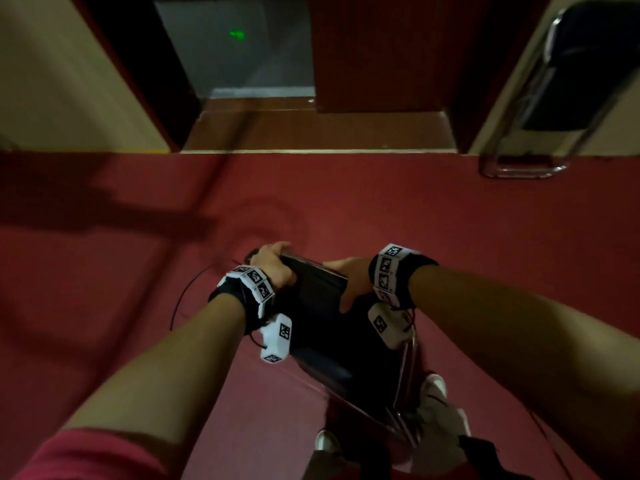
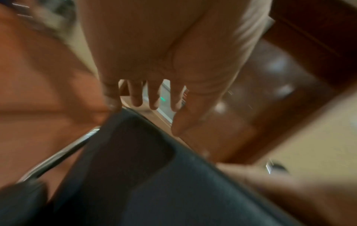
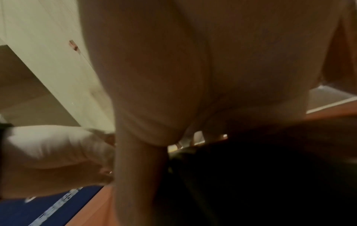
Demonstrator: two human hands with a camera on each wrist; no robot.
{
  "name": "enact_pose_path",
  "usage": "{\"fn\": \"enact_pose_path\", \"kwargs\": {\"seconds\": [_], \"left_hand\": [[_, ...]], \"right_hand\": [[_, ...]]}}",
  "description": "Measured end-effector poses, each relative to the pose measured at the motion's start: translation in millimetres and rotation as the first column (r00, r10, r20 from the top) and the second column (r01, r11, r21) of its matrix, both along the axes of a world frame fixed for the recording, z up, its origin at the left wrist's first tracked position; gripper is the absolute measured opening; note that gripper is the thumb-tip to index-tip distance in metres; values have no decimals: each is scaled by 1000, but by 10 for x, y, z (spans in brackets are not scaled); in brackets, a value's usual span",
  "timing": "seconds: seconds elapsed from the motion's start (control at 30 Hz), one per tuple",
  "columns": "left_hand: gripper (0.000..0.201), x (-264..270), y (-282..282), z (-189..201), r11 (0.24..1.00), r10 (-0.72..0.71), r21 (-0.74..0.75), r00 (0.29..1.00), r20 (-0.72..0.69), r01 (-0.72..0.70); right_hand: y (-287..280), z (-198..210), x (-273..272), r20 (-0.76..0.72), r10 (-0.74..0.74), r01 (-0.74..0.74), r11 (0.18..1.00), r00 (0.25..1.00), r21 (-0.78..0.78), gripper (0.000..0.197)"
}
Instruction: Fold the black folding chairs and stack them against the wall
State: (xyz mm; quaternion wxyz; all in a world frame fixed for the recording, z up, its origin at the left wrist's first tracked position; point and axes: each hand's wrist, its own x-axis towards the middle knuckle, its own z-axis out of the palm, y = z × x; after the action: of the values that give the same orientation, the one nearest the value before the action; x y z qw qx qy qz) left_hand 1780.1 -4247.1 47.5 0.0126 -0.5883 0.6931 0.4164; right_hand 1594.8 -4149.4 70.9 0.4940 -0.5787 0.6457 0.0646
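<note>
I hold a folded black chair [image 1: 332,327] upright above the red carpet, in front of my legs. My left hand [image 1: 273,263] grips its top left corner, fingers curled over the edge. My right hand [image 1: 349,278] grips the top edge a little to the right, thumb on the near side. The chair's chrome frame [image 1: 403,375] runs down toward my feet. In the left wrist view my left hand [image 2: 146,99] meets the black chair [image 2: 154,168]. The right wrist view shows my right hand [image 3: 139,152] against the dark chair [image 3: 251,175]. A second folded black chair [image 1: 581,71] leans on the wall at upper right.
A beige wall [image 1: 512,81] stands behind the leaning chair. An open doorway [image 1: 242,64] with dark wood frames lies straight ahead, past a wooden threshold. A thin black cable [image 1: 183,292] loops on the red carpet [image 1: 485,237] near my left wrist. My white shoes [image 1: 433,386] are below the chair.
</note>
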Motion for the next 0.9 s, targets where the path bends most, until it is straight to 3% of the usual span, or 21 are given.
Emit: {"fn": "enact_pose_path", "kwargs": {"seconds": [0.07, 0.13, 0.2, 0.3, 0.47, 0.53, 0.6, 0.67, 0.8, 0.9], "left_hand": [[97, -32, 50, -49, 966, -256, -1, 956, 146, 259], [101, -51, 99, -112, 885, -453, 38, 842, 293, 464], [106, -39, 116, -196, 840, -521, 59, 771, 366, 539], [105, -50, 134, -311, 809, -536, -10, 745, 396, 587], [82, -209, 249, -394, 782, -496, -182, 772, 397, 596], [80, -243, 242, -406, 773, -484, -224, 780, 398, 594], [80, -256, 243, -406, 763, -497, -207, 762, 415, 612], [81, -257, 290, -394, 763, -493, -211, 761, 421, 611], [80, -123, 381, -451, 823, -440, -226, 836, 329, 522], [83, 31, 411, -502, 872, -350, -253, 895, 277, 419]], "right_hand": [[110, -15, 63, 2, -31, 31, 999, 1000, -34, 73], [229, -26, 85, -30, -92, 90, 993, 995, -73, 67], [328, -35, 86, -53, -116, 110, 990, 992, -91, 71], [427, -26, 15, -46, -140, 136, 987, 989, -89, 79], [613, -22, -237, -165, -290, 265, 951, 943, -157, 89], [733, -81, -362, -209, -388, 355, 918, 898, -177, 78], [873, -156, -440, -201, -501, 455, 859, 842, -232, 67], [1013, -237, -507, -197, -583, 510, 798, 788, -323, 69], [1244, -321, -611, -158, -706, 602, 682, 691, -414, 84], [1391, -364, -668, -29, -824, 731, 517, 565, -446, 92]]}}
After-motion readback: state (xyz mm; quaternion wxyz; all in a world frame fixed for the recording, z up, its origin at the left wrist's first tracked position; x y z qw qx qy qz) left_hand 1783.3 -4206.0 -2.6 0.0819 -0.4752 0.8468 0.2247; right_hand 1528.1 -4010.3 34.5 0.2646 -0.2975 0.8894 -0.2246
